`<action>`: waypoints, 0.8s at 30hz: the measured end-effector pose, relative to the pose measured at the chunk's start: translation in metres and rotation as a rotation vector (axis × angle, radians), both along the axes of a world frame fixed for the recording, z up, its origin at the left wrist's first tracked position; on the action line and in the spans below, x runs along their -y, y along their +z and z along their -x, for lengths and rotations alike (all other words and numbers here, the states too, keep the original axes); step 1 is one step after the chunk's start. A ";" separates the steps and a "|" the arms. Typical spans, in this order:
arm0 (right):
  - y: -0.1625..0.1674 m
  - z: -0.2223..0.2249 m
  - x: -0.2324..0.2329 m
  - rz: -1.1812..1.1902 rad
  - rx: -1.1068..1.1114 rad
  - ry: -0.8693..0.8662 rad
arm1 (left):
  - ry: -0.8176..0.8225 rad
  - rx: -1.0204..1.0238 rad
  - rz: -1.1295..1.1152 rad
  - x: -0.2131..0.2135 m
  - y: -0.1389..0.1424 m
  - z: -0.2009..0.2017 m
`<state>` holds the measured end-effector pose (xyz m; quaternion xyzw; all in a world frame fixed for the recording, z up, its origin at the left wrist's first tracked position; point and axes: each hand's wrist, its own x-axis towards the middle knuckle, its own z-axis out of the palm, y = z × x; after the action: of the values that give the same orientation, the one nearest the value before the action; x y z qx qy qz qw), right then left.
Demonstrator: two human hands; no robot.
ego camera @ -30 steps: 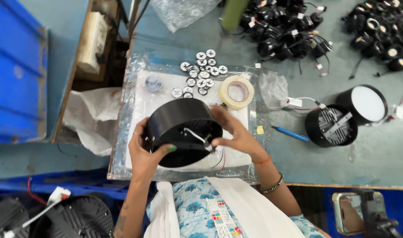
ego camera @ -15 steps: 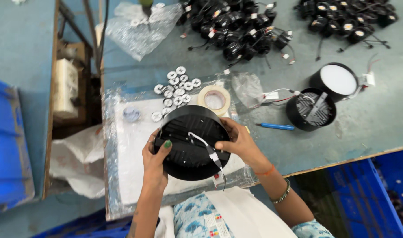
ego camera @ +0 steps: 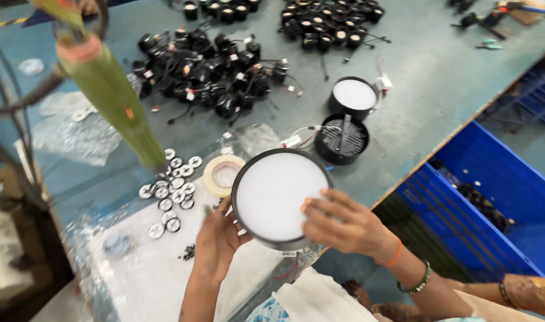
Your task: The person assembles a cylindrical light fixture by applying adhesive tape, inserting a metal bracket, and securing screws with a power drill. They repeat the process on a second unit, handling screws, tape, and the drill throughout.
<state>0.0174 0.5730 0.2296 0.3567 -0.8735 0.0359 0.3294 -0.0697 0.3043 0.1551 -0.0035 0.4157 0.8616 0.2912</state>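
From my remote seat, reading left to right: a green cone-shaped spool [ego camera: 108, 89] leans over the bench, small round metal discs [ego camera: 171, 191] lie scattered on a plastic sheet [ego camera: 144, 274], and a roll of tape [ego camera: 223, 175] sits just beside them. The left hand [ego camera: 216, 241] cups the lower left rim of the round lamp [ego camera: 281, 198], fingers curled behind it; the right hand [ego camera: 344, 223] spreads thumb and fingers across the white face and the lower right edge. The lamp hangs tilted above the sheet, at the bench's near edge. I judge the grip light: if a palm slips, the lamp could fall on the discs or off the edge. To the right, an open black housing [ego camera: 342, 140] and a finished lamp [ego camera: 354, 97] stand near, where a swing could knock them.
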 end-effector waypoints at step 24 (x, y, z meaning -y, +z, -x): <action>-0.080 -0.046 -0.065 1.748 0.720 -0.327 | -0.119 -0.485 0.219 -0.110 0.022 -0.011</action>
<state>0.0633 0.6379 0.1497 -0.1740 -0.6256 0.7359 0.1919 -0.0590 0.4146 0.1767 0.1956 0.5636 0.7686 0.2311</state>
